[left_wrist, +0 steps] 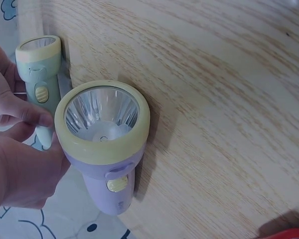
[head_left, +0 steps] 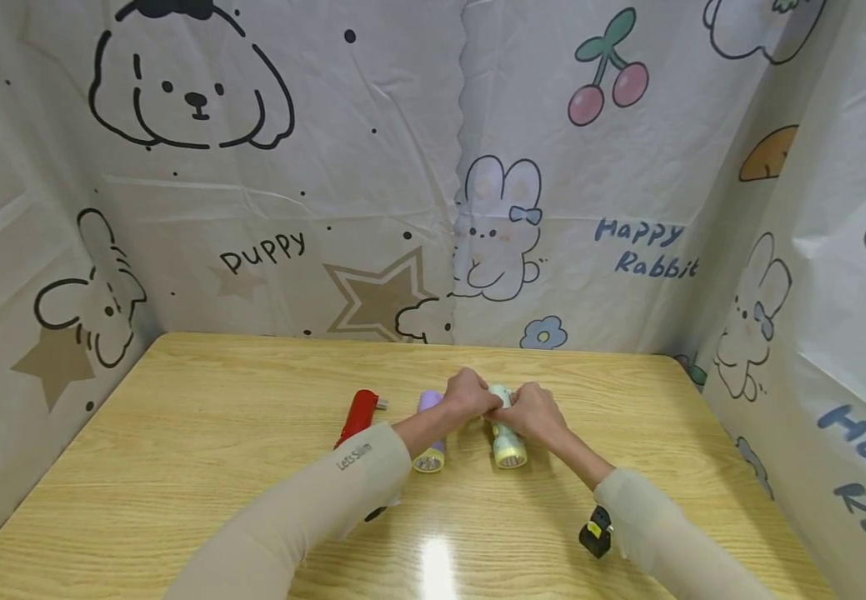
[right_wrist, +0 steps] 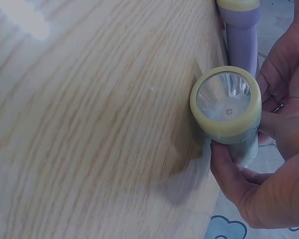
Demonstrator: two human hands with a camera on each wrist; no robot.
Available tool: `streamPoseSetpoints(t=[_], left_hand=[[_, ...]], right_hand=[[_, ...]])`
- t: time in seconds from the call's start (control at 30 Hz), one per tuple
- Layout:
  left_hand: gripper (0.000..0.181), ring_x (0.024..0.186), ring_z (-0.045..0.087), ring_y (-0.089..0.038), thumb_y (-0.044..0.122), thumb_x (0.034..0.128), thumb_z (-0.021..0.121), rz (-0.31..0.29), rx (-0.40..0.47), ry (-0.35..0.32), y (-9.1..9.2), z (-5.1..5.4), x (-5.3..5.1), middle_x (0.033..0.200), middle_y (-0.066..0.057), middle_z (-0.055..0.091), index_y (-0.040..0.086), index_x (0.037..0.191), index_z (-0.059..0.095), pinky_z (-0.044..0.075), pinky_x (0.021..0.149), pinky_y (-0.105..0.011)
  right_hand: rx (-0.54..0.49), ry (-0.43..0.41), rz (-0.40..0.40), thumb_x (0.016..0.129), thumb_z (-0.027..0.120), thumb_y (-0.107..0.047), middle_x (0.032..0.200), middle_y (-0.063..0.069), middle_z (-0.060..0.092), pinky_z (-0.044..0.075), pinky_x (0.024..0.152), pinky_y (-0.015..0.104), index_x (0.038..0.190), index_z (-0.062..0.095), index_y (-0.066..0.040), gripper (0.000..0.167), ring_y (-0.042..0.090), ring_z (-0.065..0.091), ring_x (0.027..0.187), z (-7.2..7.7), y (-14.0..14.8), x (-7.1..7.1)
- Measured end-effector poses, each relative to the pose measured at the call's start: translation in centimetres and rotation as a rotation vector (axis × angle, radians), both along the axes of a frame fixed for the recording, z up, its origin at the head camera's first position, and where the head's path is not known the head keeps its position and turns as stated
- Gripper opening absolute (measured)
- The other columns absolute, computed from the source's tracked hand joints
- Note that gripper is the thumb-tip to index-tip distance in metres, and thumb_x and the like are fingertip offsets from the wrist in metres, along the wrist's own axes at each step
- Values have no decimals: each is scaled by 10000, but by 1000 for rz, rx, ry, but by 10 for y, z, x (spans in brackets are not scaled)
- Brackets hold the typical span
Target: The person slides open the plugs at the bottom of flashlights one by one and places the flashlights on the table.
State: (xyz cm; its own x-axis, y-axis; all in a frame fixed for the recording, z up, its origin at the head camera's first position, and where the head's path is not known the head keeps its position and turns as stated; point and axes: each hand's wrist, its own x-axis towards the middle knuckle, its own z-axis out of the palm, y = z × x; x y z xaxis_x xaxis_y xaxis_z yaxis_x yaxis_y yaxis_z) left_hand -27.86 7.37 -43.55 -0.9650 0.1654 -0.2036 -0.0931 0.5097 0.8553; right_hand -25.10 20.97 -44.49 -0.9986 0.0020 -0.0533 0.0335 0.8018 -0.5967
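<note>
A mint-green flashlight [head_left: 508, 446] with a pale yellow rim lies on the table, its lens end toward me. My right hand [head_left: 536, 411] grips its body from the right, thumb near the yellow switch in the left wrist view. At the tail end, my left hand [head_left: 468, 395] pinches the flashlight between thumb and fingers; in the left wrist view the tail [left_wrist: 44, 137] shows between them. Just left of it lies a purple flashlight [left_wrist: 109, 191] with a yellow rim and switch, partly covered by my left forearm in the head view.
A red object [head_left: 361, 414] with metal prongs lies farther left, partly behind my left sleeve. Near my right sleeve sits a small black-and-yellow item [head_left: 595, 533]. A dark thing [head_left: 375, 514] peeks from under the left sleeve. Printed curtains stand behind and beside the wooden table [head_left: 215, 433].
</note>
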Motion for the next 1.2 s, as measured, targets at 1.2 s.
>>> streamPoseSetpoints(t=[1.2], left_hand=[[489, 417, 296, -75, 57, 780, 763, -13, -95, 109, 5, -9, -2, 403, 66, 337, 148, 421, 445, 233, 393, -195]], right_hand=[[-13, -48, -15, 795, 811, -321, 447, -53, 353, 281, 434, 213, 504, 391, -149, 540, 88, 339, 432, -8, 7, -5]])
